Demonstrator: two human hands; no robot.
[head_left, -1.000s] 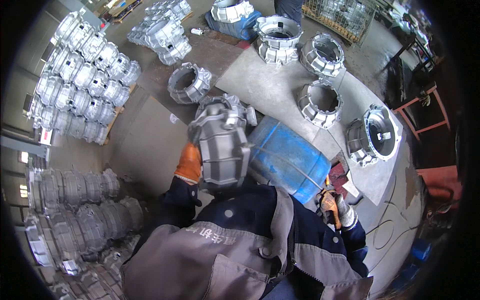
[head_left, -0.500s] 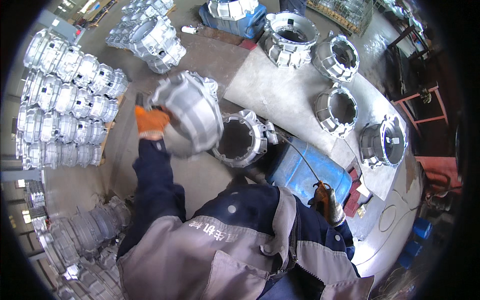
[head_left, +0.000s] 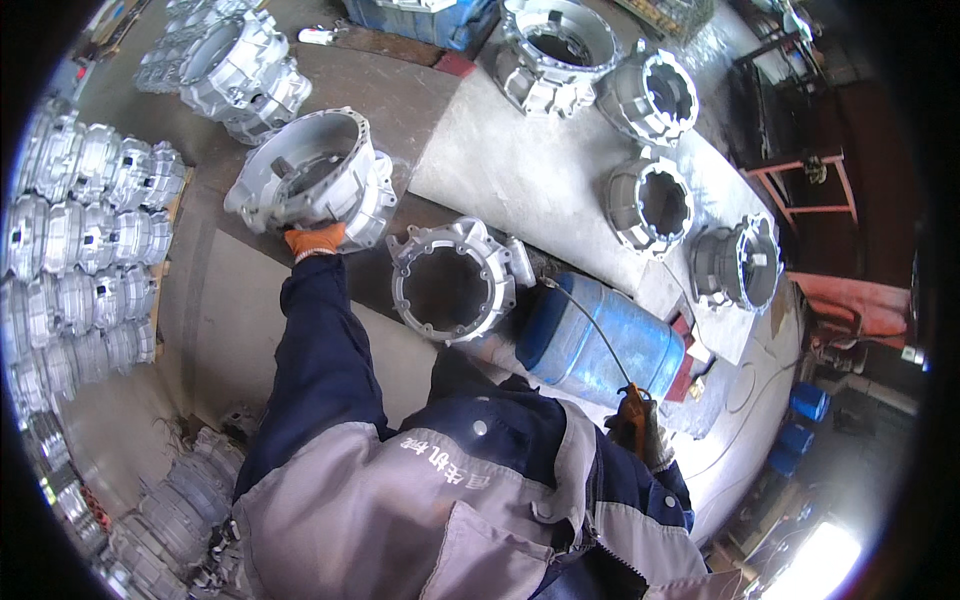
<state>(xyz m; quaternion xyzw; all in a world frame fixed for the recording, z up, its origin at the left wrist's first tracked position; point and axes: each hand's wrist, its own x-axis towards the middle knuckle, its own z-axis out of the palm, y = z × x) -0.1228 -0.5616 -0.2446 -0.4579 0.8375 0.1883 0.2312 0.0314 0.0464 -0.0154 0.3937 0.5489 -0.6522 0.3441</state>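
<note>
My left hand (head_left: 314, 241), in an orange glove, grips the rim of a large grey cast-metal housing (head_left: 312, 180) held out to my left, its open end facing up. My right hand (head_left: 632, 424), also gloved, is closed on a thin tool (head_left: 590, 330) with a long wand and hose, low at my right side. Just in front of me a second ring-shaped housing (head_left: 452, 278) lies on the floor beside a blue plastic drum (head_left: 598, 342) lying on its side.
Several more housings (head_left: 648, 205) stand on a grey sheet (head_left: 520, 170) ahead and to the right. Rows of finished castings (head_left: 80, 250) fill the left side, with more stacked at lower left (head_left: 160, 520). A red metal frame (head_left: 800, 195) stands at right.
My left hand has swung the housing from in front of my chest out to the far left and lowered it. The housing on the floor beneath it is now uncovered. My right hand stayed put.
</note>
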